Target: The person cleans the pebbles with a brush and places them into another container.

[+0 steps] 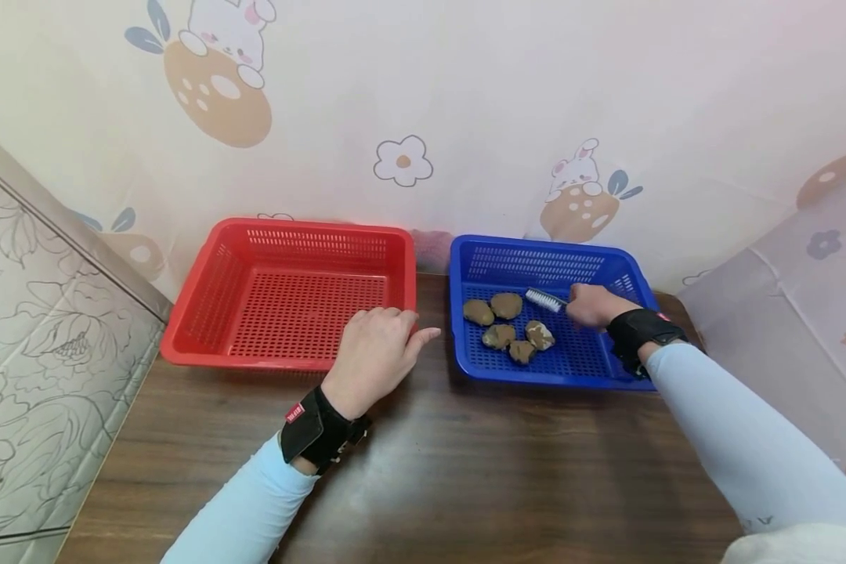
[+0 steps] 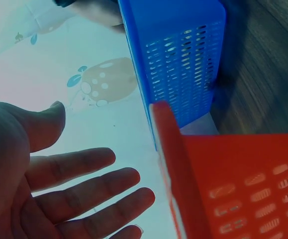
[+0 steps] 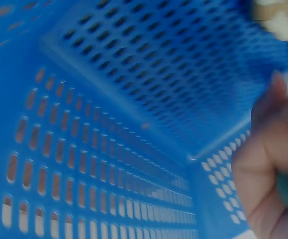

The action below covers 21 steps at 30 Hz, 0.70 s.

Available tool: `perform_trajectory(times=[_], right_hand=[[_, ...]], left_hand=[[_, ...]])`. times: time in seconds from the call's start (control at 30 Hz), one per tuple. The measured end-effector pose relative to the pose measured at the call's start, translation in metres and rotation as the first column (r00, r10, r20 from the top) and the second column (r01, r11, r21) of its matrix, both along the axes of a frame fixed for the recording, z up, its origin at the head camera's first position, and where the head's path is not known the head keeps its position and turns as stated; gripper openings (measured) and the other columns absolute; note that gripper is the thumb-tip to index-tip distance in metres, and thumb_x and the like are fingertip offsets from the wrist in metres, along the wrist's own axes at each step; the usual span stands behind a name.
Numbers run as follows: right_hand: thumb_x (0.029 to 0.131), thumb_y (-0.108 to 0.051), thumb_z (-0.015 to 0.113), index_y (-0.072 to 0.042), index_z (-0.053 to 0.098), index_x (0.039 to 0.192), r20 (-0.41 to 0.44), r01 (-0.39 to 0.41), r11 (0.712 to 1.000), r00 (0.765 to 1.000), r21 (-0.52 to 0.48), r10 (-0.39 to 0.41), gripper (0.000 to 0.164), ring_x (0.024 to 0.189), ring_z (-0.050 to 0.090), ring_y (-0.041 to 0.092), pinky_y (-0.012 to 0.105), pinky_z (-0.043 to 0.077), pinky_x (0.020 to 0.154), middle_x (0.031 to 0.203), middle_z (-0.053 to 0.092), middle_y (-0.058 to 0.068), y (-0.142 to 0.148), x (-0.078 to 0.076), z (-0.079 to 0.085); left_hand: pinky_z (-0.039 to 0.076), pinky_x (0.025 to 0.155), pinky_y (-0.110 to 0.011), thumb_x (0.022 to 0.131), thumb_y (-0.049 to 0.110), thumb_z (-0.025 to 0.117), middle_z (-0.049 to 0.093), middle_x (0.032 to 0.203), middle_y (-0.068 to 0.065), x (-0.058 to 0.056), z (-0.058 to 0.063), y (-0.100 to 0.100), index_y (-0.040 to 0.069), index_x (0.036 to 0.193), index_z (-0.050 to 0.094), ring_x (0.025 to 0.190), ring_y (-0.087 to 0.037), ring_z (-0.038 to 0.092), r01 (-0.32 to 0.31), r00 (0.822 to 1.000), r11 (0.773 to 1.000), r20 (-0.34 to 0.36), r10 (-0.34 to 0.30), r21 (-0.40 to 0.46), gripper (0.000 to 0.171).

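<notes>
My right hand [image 1: 590, 305] grips the handle of a brush [image 1: 545, 300] inside the blue basket [image 1: 557, 379]. The brush's white bristles show left of the fist; in the right wrist view the curled fingers hide most of the handle. Several mud-brown stones [image 1: 507, 305] lie on the basket floor left of and below the brush. One stone [image 1: 539, 335] has pale patches. My left hand [image 1: 374, 352] hovers near the front right corner of the red basket [image 1: 289, 364]. In the left wrist view its fingers are spread, with nothing in them.
Both baskets stand side by side on a dark wooden table [image 1: 423, 470], a narrow gap between them. Behind them hangs a patterned wall cover [image 1: 465, 94]. A floral panel [image 1: 49, 352] borders the table at left. The red basket's slotted floor is bare.
</notes>
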State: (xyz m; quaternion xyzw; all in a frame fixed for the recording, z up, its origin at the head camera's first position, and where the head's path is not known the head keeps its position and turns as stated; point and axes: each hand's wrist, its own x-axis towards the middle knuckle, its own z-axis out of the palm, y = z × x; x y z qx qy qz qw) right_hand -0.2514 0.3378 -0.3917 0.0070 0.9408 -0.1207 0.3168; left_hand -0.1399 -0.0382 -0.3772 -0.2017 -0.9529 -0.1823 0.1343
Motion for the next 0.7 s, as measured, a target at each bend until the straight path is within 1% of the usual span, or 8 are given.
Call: perform_trajectory(times=[0.07,0.13,0.23,0.33,0.4,0.5,0.57,0.7], right_hand=[[0.085,-0.010,0.038,0.007,0.043,0.113,-0.100,-0.016,1.000,0.995,0.012,0.018,0.033,0.066,0.049,0.023,0.032,0.041,0.054,0.096,0.054,0.021,-0.003,0.005,0.009],[0.089,-0.016,0.042,0.007,0.044,0.112,-0.189,0.009,1.000,0.982,0.009,-0.007,0.033,0.072,0.050,0.026,0.032,0.040,0.056,0.096,0.053,0.020,-0.006,0.011,0.018],[0.092,-0.027,0.045,0.003,0.053,0.092,-0.314,0.073,0.997,0.947,-0.007,-0.071,0.031,0.062,0.049,0.023,0.030,0.038,0.049,0.074,0.053,0.011,-0.009,0.021,0.032],[0.095,-0.033,0.041,-0.004,0.053,0.072,-0.415,0.142,0.989,0.898,-0.040,-0.146,0.039,0.049,0.042,0.018,0.029,0.032,0.042,0.056,0.043,0.000,-0.011,0.034,0.042],[0.097,-0.034,0.035,-0.005,0.053,0.069,-0.466,0.166,0.985,0.868,-0.056,-0.173,0.044,0.047,0.041,0.018,0.029,0.031,0.041,0.053,0.041,0.000,-0.013,0.043,0.047],[0.099,-0.037,0.031,0.001,0.061,0.092,-0.510,0.167,0.982,0.839,-0.091,-0.190,0.049,0.056,0.047,0.022,0.030,0.034,0.045,0.065,0.051,0.008,-0.018,0.059,0.052],[0.100,-0.040,0.029,0.006,0.056,0.112,-0.510,0.162,0.980,0.837,-0.116,-0.199,0.055,0.066,0.051,0.025,0.030,0.037,0.049,0.079,0.054,0.014,-0.023,0.068,0.056],[0.100,-0.043,0.031,0.008,0.039,0.133,-0.467,0.150,0.975,0.858,-0.167,-0.212,0.062,0.077,0.052,0.027,0.030,0.040,0.052,0.100,0.055,0.021,-0.032,0.085,0.061]], left_hand=[[0.035,0.049,-0.025,0.092,0.053,0.048,0.052,0.061,0.005,-0.001,0.003,0.001,0.018,0.078,0.062,0.055,-0.013,0.047,0.005,1.000,1.000,0.005,-0.005,-0.013,0.040],[0.035,0.050,-0.024,0.092,0.052,0.049,0.054,0.061,0.004,-0.002,0.006,0.003,0.018,0.081,0.064,0.056,-0.013,0.047,0.009,1.000,1.000,0.006,-0.009,-0.028,0.039],[0.037,0.050,-0.025,0.092,0.050,0.051,0.056,0.063,0.003,-0.005,0.011,0.007,0.017,0.083,0.066,0.058,-0.013,0.049,0.016,1.000,0.999,-0.005,-0.016,-0.050,0.037],[0.039,0.051,-0.025,0.091,0.049,0.052,0.058,0.066,0.002,-0.009,0.016,0.014,0.017,0.087,0.066,0.061,-0.014,0.051,0.027,1.000,0.998,0.000,-0.028,-0.054,0.035],[0.042,0.053,-0.026,0.091,0.049,0.052,0.059,0.069,0.002,-0.013,0.019,0.020,0.016,0.091,0.065,0.064,-0.014,0.053,0.043,0.999,0.998,0.015,-0.042,-0.049,0.035],[0.049,0.061,-0.028,0.091,0.049,0.052,0.065,0.081,0.001,-0.020,0.024,0.030,0.016,0.103,0.065,0.075,-0.015,0.059,0.066,0.997,0.997,0.039,-0.064,-0.044,0.037],[0.054,0.078,-0.032,0.091,0.048,0.053,0.069,0.099,-0.001,-0.027,0.025,0.037,0.014,0.115,0.063,0.093,-0.018,0.062,0.086,0.996,0.995,0.043,-0.083,-0.057,0.042],[0.038,0.109,-0.039,0.092,0.045,0.053,0.057,0.133,-0.006,-0.040,0.025,0.053,0.013,0.133,0.052,0.127,-0.023,0.049,0.131,0.990,0.986,0.071,-0.124,-0.101,0.052]])
